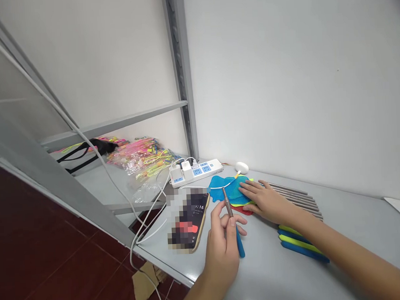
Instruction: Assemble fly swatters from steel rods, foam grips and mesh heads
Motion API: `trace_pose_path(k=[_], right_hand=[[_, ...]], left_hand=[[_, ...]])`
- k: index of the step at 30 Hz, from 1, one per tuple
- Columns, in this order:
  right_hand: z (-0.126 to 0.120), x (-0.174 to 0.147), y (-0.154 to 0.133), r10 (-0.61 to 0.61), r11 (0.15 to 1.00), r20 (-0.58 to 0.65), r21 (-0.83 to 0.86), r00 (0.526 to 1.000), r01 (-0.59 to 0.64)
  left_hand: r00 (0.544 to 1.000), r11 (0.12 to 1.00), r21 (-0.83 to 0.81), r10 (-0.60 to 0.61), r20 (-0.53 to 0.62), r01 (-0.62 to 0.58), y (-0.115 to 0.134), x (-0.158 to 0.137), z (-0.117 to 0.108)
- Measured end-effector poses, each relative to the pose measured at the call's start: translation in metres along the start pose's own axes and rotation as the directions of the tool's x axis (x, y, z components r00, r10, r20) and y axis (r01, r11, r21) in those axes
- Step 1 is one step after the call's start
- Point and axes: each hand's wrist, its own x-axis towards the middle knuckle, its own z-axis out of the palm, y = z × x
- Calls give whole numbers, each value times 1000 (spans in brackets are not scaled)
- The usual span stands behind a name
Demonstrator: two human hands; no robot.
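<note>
My left hand (220, 246) is closed round a fly swatter handle (240, 245), a blue grip with a slim metal rod pointing up and away. My right hand (265, 200) lies with fingers spread on a stack of fly swatter heads (218, 193). Blue mesh is on top, with yellow-green and red edges showing beneath. The rod's tip appears in front of the blue mesh; whether they touch, I cannot tell. Beyond my right wrist lie several metal rods (298, 198). Several blue and yellow-green grips (303, 247) rest nearer, partly covered by my forearm.
A phone (196, 216) lies left of my left hand on the grey table (272, 279). Behind it are a power strip (204, 169) with plugs and a white device (242, 167) on a cable. White cables hang over the left edge by a metal post (183, 80). Bagged colourful items (140, 157) sit beyond.
</note>
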Motion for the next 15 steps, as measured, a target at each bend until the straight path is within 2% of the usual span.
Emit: trace_pose_path(k=[3, 10, 13, 15], right_hand=[[-5, -10, 0, -31, 998, -80, -57, 996, 27], [-28, -35, -3, -132, 975, -190, -200, 973, 94], [-42, -60, 3, -117, 980, -329, -193, 937, 54], [-52, -82, 10, -46, 991, -466, -132, 884, -18]], left_hand=[[999, 999, -3, -36, 27, 36, 3, 0, 0], [995, 996, 88, -21, 100, 13, 3, -1, -2], [994, 997, 69, -27, 104, 20, 1, -1, -1], [994, 999, 24, -35, 107, 33, 3, 0, 5]])
